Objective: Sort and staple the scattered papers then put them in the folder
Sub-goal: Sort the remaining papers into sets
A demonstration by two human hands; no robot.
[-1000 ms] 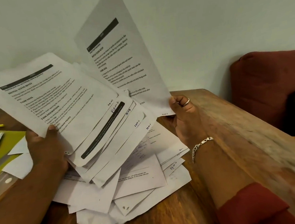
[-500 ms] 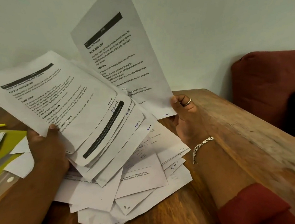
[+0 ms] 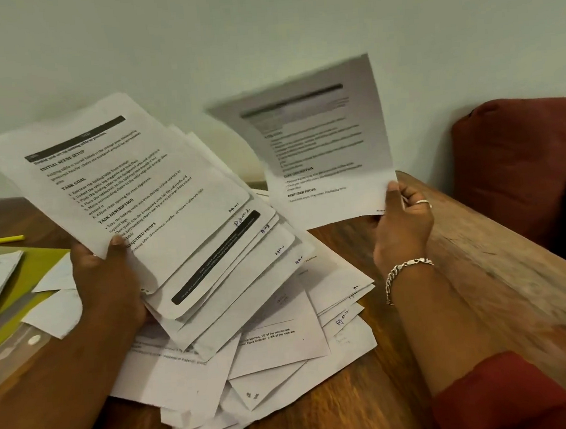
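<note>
The left hand [image 3: 107,282] grips a fanned stack of printed sheets [image 3: 159,203] above the loose pile of papers [image 3: 268,347] on the tabletop [image 3: 373,393]. The right hand [image 3: 401,232] pinches 1 blurred sheet [image 3: 320,143] by its lower right corner, apart from the stack. The green folder [image 3: 32,268] lies at the left edge.

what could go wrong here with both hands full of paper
The fanned stack sits in the left hand by one corner only, so sheets could slip and lose their page order. The single sheet, pinched by the right hand, is blurred mid-swing and might crease or land in the loose pile.
</note>
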